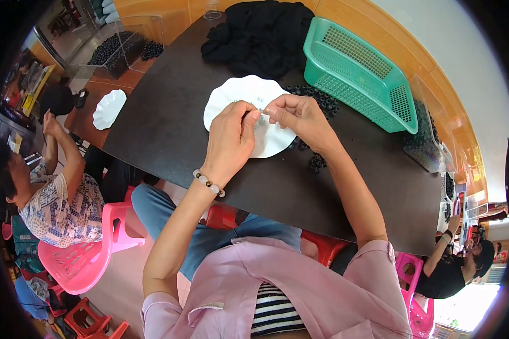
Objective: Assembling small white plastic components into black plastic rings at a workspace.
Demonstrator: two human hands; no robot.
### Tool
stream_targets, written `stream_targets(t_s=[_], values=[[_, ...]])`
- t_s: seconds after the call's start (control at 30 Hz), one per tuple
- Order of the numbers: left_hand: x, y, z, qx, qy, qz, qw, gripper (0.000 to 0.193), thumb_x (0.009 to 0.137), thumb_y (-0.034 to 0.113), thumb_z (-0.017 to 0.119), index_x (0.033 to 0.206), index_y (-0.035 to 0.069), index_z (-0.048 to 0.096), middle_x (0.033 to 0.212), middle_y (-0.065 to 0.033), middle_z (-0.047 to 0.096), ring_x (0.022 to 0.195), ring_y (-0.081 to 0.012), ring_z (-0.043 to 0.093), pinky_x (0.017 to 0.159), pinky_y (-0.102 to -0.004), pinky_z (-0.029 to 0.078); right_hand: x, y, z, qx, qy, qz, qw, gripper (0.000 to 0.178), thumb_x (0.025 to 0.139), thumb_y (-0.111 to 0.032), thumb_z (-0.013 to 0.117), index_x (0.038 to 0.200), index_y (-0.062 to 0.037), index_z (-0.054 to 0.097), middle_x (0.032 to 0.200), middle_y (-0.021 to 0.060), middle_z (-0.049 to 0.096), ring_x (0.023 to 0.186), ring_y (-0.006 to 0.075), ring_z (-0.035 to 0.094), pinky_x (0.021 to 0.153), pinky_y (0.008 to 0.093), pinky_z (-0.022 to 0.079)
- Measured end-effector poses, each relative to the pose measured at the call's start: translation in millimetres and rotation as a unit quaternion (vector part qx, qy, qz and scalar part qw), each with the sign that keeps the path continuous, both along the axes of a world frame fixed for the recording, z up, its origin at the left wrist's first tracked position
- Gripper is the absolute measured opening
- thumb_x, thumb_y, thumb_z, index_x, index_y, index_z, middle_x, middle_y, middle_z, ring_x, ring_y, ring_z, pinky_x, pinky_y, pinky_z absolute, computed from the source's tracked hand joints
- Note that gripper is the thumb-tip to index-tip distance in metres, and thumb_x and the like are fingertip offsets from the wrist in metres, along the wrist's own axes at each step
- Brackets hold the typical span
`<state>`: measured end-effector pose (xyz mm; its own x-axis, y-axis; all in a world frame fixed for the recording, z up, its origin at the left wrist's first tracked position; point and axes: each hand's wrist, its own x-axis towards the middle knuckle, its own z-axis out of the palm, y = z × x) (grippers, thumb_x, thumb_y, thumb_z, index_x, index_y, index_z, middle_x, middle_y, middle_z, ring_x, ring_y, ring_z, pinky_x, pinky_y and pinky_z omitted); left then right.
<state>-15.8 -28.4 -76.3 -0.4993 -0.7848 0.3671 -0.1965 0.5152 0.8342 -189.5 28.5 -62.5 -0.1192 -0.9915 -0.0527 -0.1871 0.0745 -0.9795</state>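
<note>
Centre frame, the left hand (pixel 230 133) is pinching thumb and finger together, angling up and right above the white plate (pixel 226 95). The right hand (pixel 303 120) is facing it almost tip to tip, fingers also together; anything between is looking too tiny to tell. Black beads (pixel 325 101) are lying just right of the plate, nearer the right hand.

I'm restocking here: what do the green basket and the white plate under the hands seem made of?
Green basket: probably moulded plastic, slightly glossy, given its even colour and regular perforations. White plate: smooth, perhaps melamine or ceramic; its scalloped rim fits either.
</note>
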Motion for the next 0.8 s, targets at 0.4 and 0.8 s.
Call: stream_targets(t_s=[0.4,0.8], values=[[16.6,3.1,9.1,-0.186,-0.045,0.015,0.981,0.007,0.088,0.008,0.062,0.092,0.002,0.059,0.081,-0.0121,0.057,0.066,-0.0305,0.058,0.059,-0.0359,0.046,16.9,-2.6,10.1,0.028,0.002,0.035,0.999,0.029,0.090,-0.028,0.066,0.087,0.0005,0.069,0.071,0.0014,0.065,0.063,0.0036,0.050,0.056,0.0208,0.037],[15.1,6.4,7.5,-0.083,-0.023,0.021,0.996,0.017,0.095,0.014,0.048,0.086,0.001,0.053,0.077,-0.0165,0.057,0.068,-0.0357,0.057,0.064,-0.0426,0.045,23.1,-3.3,6.6,-0.097,0.064,0.034,0.993,0.015,0.088,-0.012,0.066,0.089,0.0029,0.067,0.081,0.0038,0.065,0.080,0.0096,0.058,0.076,0.0261,0.047]])
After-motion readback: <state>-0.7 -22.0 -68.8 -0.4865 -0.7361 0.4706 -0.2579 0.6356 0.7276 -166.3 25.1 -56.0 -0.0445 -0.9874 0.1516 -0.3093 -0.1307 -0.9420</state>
